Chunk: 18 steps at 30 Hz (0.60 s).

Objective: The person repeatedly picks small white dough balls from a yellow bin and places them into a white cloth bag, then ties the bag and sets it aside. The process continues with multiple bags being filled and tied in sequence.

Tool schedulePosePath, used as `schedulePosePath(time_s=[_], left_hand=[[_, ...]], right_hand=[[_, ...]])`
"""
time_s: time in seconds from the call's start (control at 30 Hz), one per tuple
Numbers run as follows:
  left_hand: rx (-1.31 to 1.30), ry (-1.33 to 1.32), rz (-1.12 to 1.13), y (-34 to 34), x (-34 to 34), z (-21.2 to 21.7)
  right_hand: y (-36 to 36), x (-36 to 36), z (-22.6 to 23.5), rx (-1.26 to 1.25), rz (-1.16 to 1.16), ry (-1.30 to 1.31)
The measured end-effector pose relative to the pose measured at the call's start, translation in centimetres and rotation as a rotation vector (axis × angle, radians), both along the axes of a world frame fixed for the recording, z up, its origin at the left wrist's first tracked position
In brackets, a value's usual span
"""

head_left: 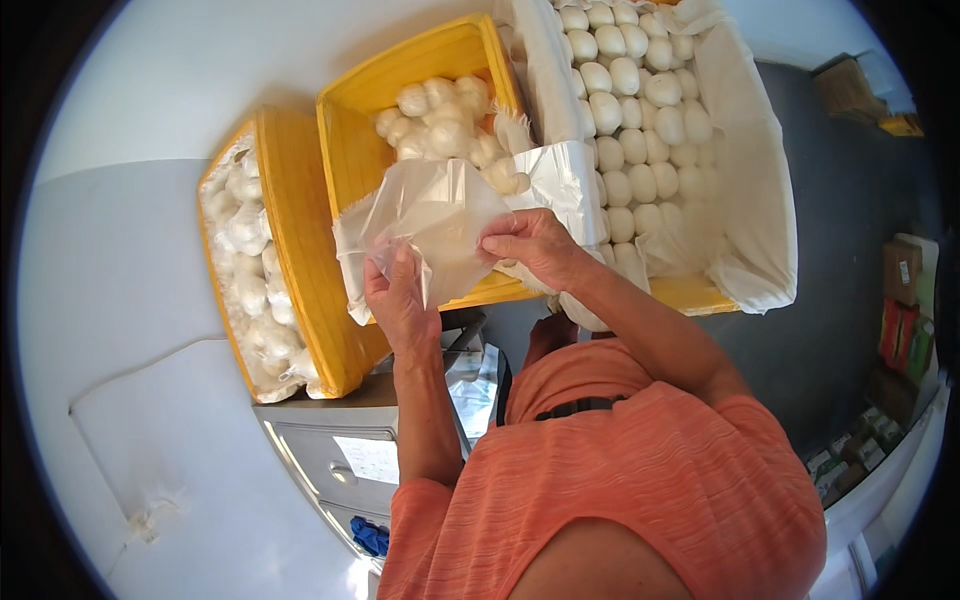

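Observation:
A thin clear plastic bag (430, 220) is spread between my two hands. My left hand (402, 295) pinches its lower left part, with thumb and fingers closed on the film. My right hand (537, 247) grips the bag's right edge between thumb and fingertips. The bag looks empty. Behind it stands a yellow crate (350, 130) holding a heap of white bun-like balls (445, 120), some apparently wrapped in film. A stack of clear plastic sheets or bags (562, 190) lies over the crate's right side, close to my right hand.
To the right, a crate lined with white cloth (755, 190) carries rows of bare white balls (635, 130). Another yellow crate (300, 240) at left holds bagged balls (250, 260). A grey drawer cabinet (345, 455) stands below it. Cardboard boxes (900, 270) line the far right.

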<state>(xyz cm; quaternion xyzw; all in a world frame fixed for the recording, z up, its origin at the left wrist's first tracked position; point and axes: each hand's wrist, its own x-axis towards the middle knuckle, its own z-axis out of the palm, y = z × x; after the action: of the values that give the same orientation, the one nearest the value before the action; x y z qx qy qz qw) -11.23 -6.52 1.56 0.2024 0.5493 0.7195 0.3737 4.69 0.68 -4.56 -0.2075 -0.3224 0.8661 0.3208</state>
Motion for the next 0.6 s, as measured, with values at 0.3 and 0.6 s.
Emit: schedulePosePath(time_s=[0.3,0.6], left_hand=[[-0.064,0.933,-0.657,4.1,6.2,-1.3],[-0.334,0.463,-0.697,8.4,6.7,-8.4]], right_hand=[[1.2,6.4,1.4,0.371,-0.159,-0.458],[7.2,17.8,-3.3,-0.412,-0.947,0.081]])
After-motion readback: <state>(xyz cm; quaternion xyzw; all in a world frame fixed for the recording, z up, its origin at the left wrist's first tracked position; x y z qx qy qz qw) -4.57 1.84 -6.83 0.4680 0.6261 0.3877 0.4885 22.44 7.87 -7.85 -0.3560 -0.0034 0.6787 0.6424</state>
